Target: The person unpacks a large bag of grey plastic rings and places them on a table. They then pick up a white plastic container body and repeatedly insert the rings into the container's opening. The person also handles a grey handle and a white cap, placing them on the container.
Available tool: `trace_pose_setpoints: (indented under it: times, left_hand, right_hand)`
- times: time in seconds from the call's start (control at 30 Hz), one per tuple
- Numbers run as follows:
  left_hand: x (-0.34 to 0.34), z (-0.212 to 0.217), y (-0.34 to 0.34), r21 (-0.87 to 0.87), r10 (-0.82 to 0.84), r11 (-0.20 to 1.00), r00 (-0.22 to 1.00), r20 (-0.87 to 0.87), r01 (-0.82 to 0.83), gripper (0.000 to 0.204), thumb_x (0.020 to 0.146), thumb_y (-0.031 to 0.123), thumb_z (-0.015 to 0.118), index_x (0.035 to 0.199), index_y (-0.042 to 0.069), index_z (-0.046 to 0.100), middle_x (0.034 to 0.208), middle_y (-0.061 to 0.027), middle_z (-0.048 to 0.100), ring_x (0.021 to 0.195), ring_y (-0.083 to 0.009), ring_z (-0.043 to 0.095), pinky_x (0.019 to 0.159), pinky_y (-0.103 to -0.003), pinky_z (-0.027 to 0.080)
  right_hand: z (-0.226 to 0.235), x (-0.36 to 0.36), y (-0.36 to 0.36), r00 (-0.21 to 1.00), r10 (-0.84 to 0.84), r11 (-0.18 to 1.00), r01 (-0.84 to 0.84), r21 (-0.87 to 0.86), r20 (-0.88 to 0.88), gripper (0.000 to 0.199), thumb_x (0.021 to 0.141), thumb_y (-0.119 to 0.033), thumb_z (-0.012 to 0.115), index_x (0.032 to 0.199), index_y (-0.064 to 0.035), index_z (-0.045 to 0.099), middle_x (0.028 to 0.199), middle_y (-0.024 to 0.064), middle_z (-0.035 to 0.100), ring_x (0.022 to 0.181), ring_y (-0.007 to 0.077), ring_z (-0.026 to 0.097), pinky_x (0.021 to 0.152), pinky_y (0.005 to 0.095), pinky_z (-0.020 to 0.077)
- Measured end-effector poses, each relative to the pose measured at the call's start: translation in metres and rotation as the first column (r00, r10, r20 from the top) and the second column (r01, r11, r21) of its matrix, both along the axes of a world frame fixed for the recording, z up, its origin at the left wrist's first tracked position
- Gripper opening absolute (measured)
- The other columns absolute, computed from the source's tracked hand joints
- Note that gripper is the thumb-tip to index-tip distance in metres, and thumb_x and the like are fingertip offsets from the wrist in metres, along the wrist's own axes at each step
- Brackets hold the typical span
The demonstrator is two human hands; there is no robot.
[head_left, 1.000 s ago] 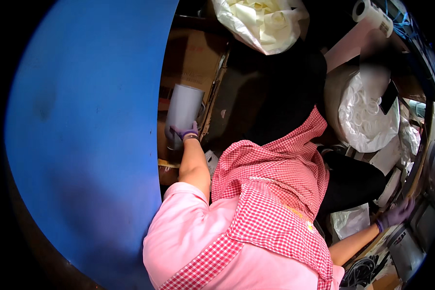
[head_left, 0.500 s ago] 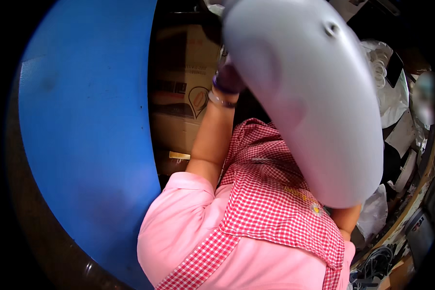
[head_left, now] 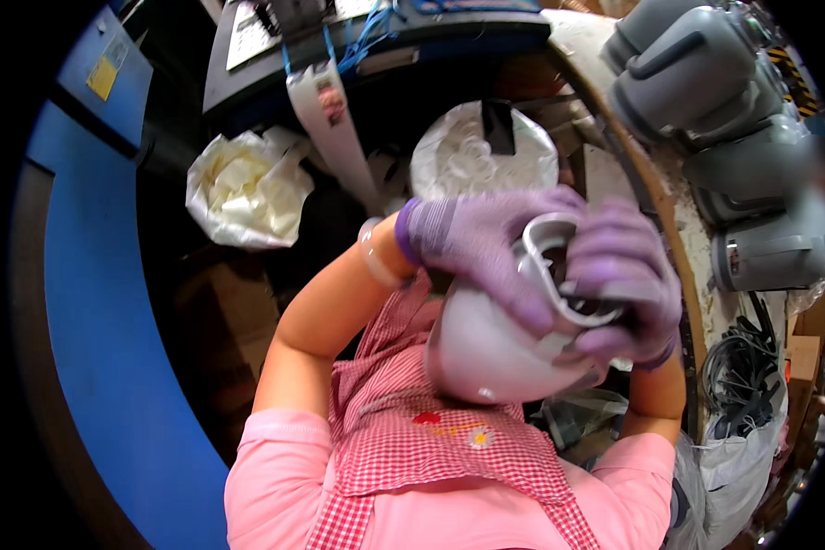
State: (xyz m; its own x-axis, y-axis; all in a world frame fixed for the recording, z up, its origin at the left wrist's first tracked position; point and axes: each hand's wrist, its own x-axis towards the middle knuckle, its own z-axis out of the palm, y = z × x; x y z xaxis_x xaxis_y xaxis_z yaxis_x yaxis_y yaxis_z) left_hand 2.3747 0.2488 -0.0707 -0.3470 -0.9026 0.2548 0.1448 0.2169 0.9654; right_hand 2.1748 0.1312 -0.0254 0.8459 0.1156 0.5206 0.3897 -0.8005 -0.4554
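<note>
Close in front of my chest is a grey plastic jug shell, tilted so that its rimmed opening points up toward the right. My left hand, in a purple knit glove, grips the shell by the left side of its rim, with the thumb along the outside. On the right side of the opening, my right hand wears the same kind of glove and is curled over the rim. Its fingers lie across the mouth and partly cover the dark inside. Whether the right fingertips hold any small piece cannot be made out.
Several grey jugs with handles stand on the worktable at the right. Beyond my hands sits a white bag of pale rings; another bag of creamy pieces is farther left. Black cables hang at right, and a blue panel runs along the left.
The shell has gone from lengthwise, close to the view, to lower with its opening up. Both hands now show on its rim. My view has turned toward the worktable.
</note>
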Motion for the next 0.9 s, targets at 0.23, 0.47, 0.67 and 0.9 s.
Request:
trace_pose_setpoints:
  times: [0.23,0.47,0.67,0.9]
  left_hand:
    - [-0.030,0.013,-0.004,0.162,-0.084,0.985,0.980,0.181,0.054,0.072,0.062,0.035,0.093,0.118,0.004,0.061,0.104,-0.0078,0.066,0.096,-0.0169,0.063,0.087,-0.031,0.052]
    - [-0.031,-0.020,-0.002,0.073,0.094,0.992,0.987,0.130,-0.104,0.079,0.064,0.035,0.088,0.128,0.004,0.055,0.112,-0.0110,0.065,0.104,-0.0196,0.062,0.093,-0.033,0.050]
    - [-0.008,-0.002,0.009,0.214,0.222,0.950,0.974,0.044,-0.227,0.072,0.066,0.022,0.090,0.127,0.004,0.059,0.116,-0.0071,0.067,0.106,-0.0148,0.062,0.096,-0.032,0.049]
    - [0.052,-0.001,0.074,0.229,0.628,0.756,0.778,0.014,-0.613,0.080,0.057,0.021,0.090,0.127,-0.003,0.059,0.122,-0.0093,0.065,0.112,-0.0169,0.061,0.103,-0.034,0.045]
  right_hand:
    - [-0.001,-0.025,0.025,0.995,-0.100,0.984,0.102,-0.144,0.019,0.029,0.074,-0.035,0.075,0.082,-0.0078,0.066,0.080,0.0040,0.064,0.078,0.0239,0.063,0.090,0.0486,0.0470]
    - [0.005,-0.004,0.010,0.975,-0.022,0.984,-0.018,-0.178,-0.219,0.012,0.070,-0.020,0.065,0.067,-0.0105,0.058,0.064,0.0057,0.053,0.061,0.0253,0.056,0.083,0.0448,0.0440]
    - [0.011,0.044,-0.020,0.997,0.018,0.999,-0.015,0.044,-0.070,0.013,0.086,-0.021,0.057,0.085,-0.0087,0.061,0.085,0.0086,0.063,0.082,0.0236,0.063,0.087,0.0438,0.0460]
    - [0.063,0.041,-0.069,0.616,-0.289,0.641,0.693,-0.330,0.733,0.034,0.100,-0.026,0.056,0.121,0.0010,0.061,0.105,0.0131,0.068,0.093,0.0224,0.066,0.082,0.0346,0.0537]
